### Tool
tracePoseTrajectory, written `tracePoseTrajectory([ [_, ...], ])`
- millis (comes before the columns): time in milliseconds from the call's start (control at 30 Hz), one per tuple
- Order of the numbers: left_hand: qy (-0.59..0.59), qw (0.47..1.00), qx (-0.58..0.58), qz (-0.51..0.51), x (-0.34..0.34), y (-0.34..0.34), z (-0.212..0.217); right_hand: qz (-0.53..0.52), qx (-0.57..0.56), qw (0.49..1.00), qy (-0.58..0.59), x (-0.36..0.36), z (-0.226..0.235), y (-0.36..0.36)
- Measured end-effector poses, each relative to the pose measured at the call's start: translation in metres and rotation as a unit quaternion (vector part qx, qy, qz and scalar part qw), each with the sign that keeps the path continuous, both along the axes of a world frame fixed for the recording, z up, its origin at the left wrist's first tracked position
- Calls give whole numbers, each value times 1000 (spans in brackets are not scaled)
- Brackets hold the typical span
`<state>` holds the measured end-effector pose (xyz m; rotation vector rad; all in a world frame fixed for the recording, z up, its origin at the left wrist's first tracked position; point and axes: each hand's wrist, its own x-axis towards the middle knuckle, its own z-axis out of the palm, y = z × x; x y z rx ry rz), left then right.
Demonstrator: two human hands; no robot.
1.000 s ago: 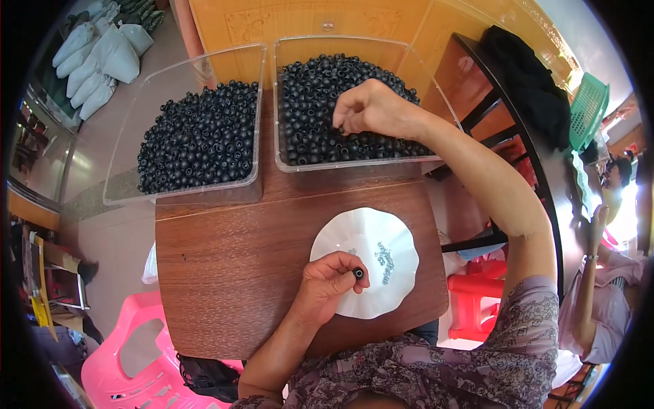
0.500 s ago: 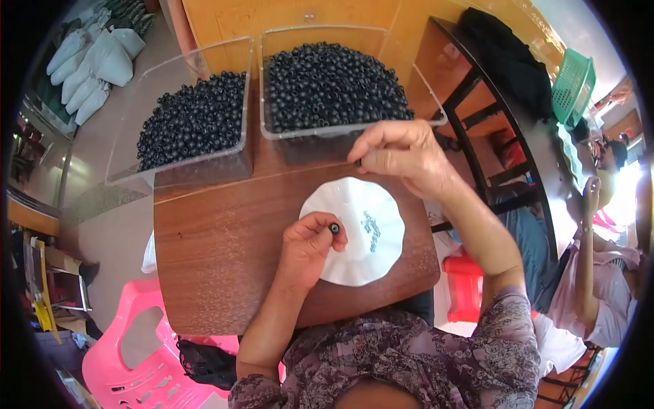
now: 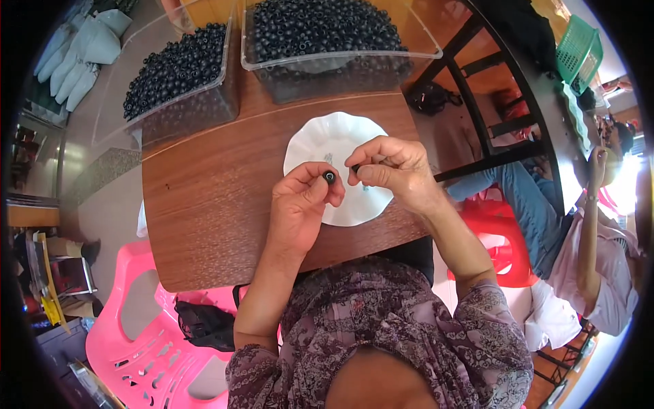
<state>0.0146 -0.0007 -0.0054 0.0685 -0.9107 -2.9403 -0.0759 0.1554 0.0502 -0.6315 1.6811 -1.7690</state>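
Over a white scalloped plate [image 3: 310, 133], my two hands are close together. My left hand [image 3: 294, 208] pinches a small black round piece [image 3: 330, 177] whose open end shows a paler ring. Just to its right, my right hand [image 3: 403, 174] holds a small dark piece [image 3: 355, 168] between thumb and fingertips; its exact shape is mostly hidden. On the plate lie tiny grey-green bits [image 3: 328, 157], partly covered by my hands and too small to name. Beyond the plate, two clear plastic boxes hold heaps of black bead-like pieces [image 3: 320, 27] with holes.
The left box [image 3: 194, 116] and right box [image 3: 327, 78] stand at the brown table's [image 3: 204, 204] far side. A pink chair [image 3: 119, 313] is at the left, a red stool [image 3: 501, 245] at the right. Another person [image 3: 593, 266] sits by a dark table with a green basket [image 3: 578, 58].
My right hand has come back from the right box's near edge to beside my left hand over the plate. The left hand still holds its black piece. The whole view has shifted.
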Motion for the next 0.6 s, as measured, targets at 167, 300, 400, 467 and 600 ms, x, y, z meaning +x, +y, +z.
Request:
tracePoseTrajectory([
  [167, -23, 1000, -8, 3, 9, 11, 1, -27, -55, 998, 35, 12, -6, 5],
  [300, -25, 999, -20, 5, 13, 16, 1, -54, -46, 992, 104, 19, -7, 10],
  [400, -33, 999, -26, 10, 16, 20, 3, -64, -22, 997, 49, 26, -1, 12],
  [467, -36, 999, -28, 11, 18, 23, 5, -66, -6, 997, 46, 30, -1, 12],
  [600, -40, 999, -33, 15, 20, 28, 5, -69, -91, 991, 65, 32, -5, 10],
])
